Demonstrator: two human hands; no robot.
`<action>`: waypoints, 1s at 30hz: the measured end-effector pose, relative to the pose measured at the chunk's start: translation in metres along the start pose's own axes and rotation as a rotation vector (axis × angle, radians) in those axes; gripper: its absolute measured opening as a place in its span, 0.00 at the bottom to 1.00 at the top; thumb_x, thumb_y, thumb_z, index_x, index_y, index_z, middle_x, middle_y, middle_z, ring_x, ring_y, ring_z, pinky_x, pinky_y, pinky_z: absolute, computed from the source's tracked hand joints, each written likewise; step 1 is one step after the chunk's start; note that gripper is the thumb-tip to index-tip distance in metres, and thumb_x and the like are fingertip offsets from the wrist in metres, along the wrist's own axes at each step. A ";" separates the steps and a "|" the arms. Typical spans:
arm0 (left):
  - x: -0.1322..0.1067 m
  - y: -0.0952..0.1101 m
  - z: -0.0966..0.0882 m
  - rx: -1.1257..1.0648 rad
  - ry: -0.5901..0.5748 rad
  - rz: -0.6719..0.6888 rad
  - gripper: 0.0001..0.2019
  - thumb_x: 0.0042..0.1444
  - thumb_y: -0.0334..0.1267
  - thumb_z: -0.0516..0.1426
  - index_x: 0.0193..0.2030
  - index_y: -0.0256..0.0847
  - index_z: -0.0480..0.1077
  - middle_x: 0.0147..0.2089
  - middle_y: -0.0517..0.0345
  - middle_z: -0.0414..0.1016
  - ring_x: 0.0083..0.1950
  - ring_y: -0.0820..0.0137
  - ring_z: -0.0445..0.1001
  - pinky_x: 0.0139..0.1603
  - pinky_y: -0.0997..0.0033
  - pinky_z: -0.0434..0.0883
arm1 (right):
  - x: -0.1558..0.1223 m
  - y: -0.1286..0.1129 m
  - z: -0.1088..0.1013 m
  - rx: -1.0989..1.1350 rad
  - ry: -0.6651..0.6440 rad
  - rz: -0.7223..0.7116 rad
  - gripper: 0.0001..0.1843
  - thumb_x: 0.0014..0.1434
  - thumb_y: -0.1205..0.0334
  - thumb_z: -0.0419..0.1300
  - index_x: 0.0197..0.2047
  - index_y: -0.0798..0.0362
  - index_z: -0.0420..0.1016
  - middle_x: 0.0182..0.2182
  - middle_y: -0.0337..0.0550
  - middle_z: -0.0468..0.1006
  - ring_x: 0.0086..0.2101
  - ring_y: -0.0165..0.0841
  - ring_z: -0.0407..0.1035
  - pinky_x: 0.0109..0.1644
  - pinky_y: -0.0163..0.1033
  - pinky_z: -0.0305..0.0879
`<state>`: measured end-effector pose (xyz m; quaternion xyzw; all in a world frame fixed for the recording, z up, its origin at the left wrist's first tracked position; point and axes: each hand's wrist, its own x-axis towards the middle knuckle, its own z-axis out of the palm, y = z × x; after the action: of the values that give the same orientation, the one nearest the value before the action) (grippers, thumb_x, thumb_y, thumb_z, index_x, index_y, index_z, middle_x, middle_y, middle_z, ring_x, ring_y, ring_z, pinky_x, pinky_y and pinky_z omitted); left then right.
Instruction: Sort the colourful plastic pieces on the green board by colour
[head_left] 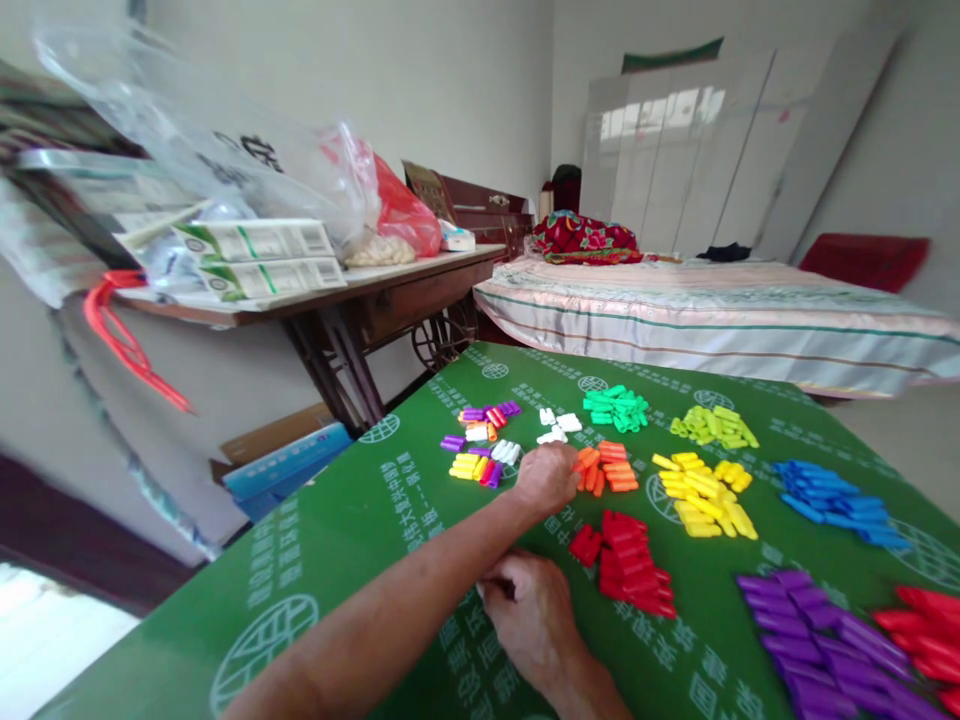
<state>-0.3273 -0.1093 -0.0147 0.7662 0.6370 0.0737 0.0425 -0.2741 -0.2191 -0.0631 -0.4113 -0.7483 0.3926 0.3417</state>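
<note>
Head view is showing the left hand [547, 478] and right hand [529, 615] curled, contents untellable, the left risking brushing the orange pieces [613, 468] at its three o'clock into the red pieces [631, 565].

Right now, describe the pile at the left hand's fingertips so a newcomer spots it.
On the green table cover, follow the left hand near its middle. At its fingertips lies the orange pile of plastic tubes, between white pieces and the yellow pile; it is the only all-orange heap.
</note>
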 end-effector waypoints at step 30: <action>0.035 -0.100 -0.024 0.166 0.024 -0.589 0.15 0.51 0.38 0.54 0.43 0.35 0.74 0.44 0.37 0.76 0.47 0.56 0.75 0.43 0.65 0.72 | 0.003 -0.003 -0.002 -0.057 0.009 -0.027 0.10 0.51 0.70 0.55 0.23 0.49 0.75 0.22 0.34 0.72 0.26 0.25 0.66 0.30 0.30 0.53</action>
<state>-0.4225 -0.0574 -0.0049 0.5484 0.8361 0.0151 -0.0084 -0.2749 -0.2168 -0.0597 -0.4123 -0.7632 0.3648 0.3383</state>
